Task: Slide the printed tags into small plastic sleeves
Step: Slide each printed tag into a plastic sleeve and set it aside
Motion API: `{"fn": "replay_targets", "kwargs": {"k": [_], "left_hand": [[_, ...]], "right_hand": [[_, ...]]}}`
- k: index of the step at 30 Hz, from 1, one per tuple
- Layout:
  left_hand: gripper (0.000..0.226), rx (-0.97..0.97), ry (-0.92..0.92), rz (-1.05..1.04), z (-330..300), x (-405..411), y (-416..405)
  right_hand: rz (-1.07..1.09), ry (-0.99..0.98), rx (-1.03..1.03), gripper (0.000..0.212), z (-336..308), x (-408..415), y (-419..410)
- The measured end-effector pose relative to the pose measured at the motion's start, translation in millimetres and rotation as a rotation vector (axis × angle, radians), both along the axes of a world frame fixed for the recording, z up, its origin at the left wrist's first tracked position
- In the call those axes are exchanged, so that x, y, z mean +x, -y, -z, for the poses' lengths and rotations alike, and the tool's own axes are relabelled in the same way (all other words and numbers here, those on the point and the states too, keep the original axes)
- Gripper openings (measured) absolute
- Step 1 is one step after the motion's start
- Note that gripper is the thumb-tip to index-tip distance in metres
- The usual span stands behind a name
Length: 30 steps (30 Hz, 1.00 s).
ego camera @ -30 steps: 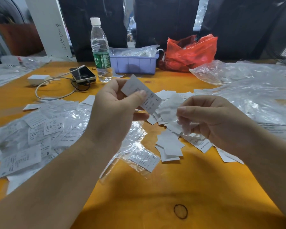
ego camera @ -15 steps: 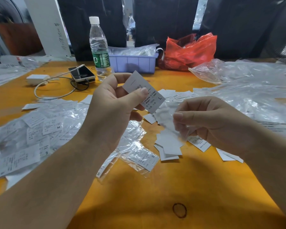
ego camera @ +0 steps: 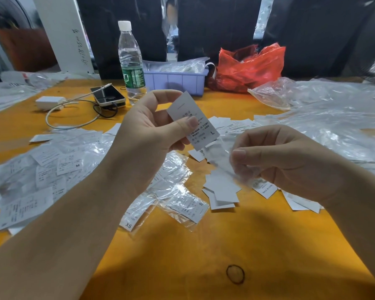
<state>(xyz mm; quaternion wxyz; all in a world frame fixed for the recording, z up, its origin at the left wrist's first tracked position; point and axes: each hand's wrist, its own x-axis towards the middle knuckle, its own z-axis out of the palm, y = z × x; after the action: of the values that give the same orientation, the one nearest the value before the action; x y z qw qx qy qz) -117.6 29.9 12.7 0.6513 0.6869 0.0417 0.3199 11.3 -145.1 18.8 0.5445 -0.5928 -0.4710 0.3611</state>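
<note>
A black rubber band (ego camera: pixel 235 274) lies alone on the orange tabletop (ego camera: pixel 182 256) nearest the camera, with a person's two bare forearms reaching in above it from either side. Beyond it, tags already in sleeves (ego camera: pixel 185 207), some marked S and XS, spread leftward in a loose heap, while a small stack of loose white tags (ego camera: pixel 222 189) sits just right of centre. Above these, the left hand (ego camera: pixel 147 135) pinches a printed tag (ego camera: pixel 193 124) marked L between thumb and curled fingers, holding it tilted, its lower end right at the mouth of a clear plastic sleeve (ego camera: pixel 220 154). The right hand (ego camera: pixel 284 161) grips that sleeve, thumb pressed against curled fingers; whether the tag's edge has entered the sleeve cannot be told. Further back, more loose tags lie scattered, and crumpled clear plastic bags (ego camera: pixel 325 109) cover the right side. On the left rest a phone (ego camera: pixel 108 97), a white charger (ego camera: pixel 50 102) and a looping cable (ego camera: pixel 74 124). At the far edge stand a water bottle (ego camera: pixel 131 61), a lilac plastic tray (ego camera: pixel 175 80) holding clear packets, and a red plastic bag (ego camera: pixel 249 66).
</note>
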Motion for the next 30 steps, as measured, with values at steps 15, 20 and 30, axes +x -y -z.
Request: {"fn": "replay_targets", "kwargs": {"k": [15, 20, 30], "left_hand": [[0.042, 0.018, -0.034, 0.058, -0.9, -0.7, 5.6], [0.038, 0.059, -0.054, 0.038, -0.8, -0.2, 5.1], [0.037, 0.097, -0.054, 0.014, -2.1, -1.2, 5.6]], "right_hand": [[-0.031, 0.037, -0.021, 0.010, 0.2, -0.2, -0.3], [-0.048, 0.035, -0.036, 0.011, -0.3, -0.2, 0.3], [-0.068, 0.057, -0.072, 0.013, -1.7, 0.7, 0.5]]}}
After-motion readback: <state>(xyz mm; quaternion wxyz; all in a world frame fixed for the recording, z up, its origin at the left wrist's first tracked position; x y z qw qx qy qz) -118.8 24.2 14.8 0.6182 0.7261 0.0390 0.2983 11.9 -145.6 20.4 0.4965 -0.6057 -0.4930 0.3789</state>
